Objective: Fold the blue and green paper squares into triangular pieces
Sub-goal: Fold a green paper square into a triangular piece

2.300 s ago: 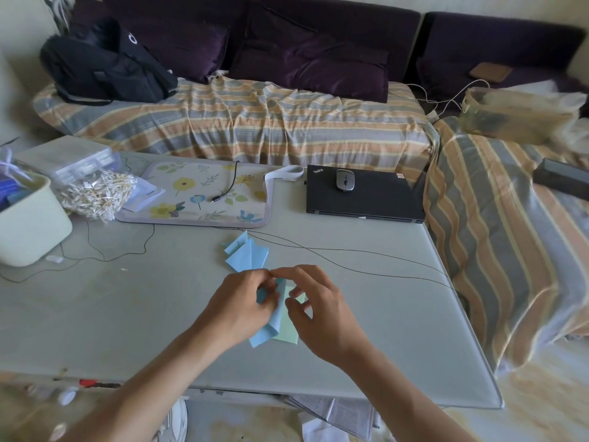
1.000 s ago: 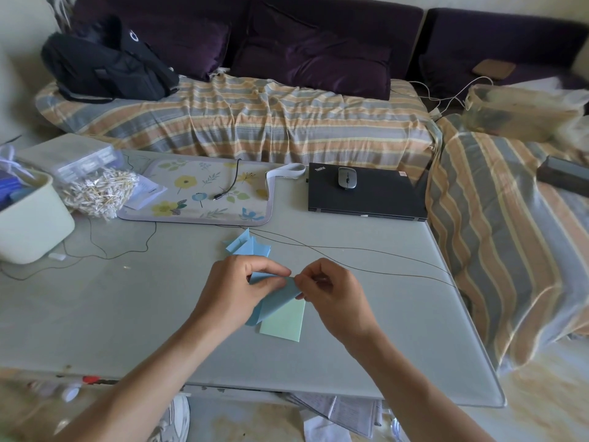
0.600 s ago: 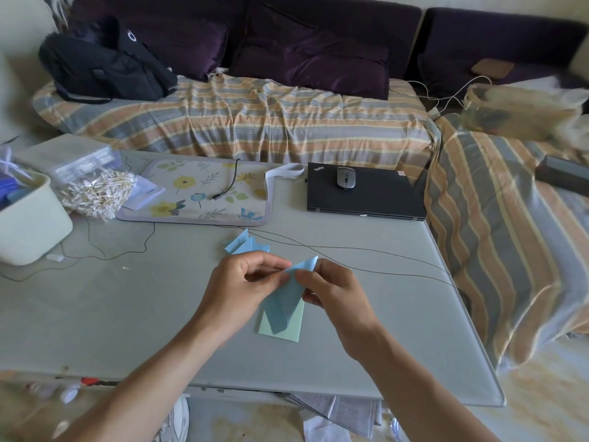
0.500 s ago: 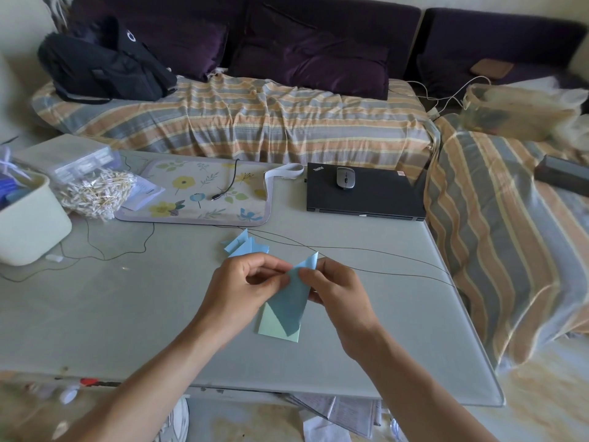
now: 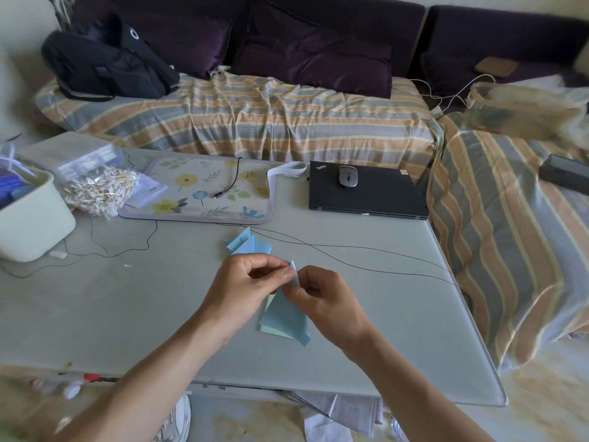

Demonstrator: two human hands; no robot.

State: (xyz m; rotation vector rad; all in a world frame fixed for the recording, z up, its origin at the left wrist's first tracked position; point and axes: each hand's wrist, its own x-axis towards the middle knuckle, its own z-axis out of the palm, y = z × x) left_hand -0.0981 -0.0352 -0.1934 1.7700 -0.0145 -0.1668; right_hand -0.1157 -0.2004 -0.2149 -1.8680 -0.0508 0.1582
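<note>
Head view cuts off a tub (image 5: 28,218) at the left edge, and its contents are hard to make out. Both hands work over a pale table (image 5: 111,307) before a striped sofa (image 5: 255,122), with a laptop (image 5: 366,193) beyond the right hand. Left hand (image 5: 245,291) pinches the top of the blue paper (image 5: 285,317) with thumb and curled fingers; right hand (image 5: 328,301) grips the same top from the other side. Its folded body hangs between the hands, hiding most of the green paper (image 5: 271,330) beneath. Folded pieces (image 5: 247,245) lie just beyond the left hand.

Soft, even daylight, faint shadows; wide-angle bending and blur at the edges.
</note>
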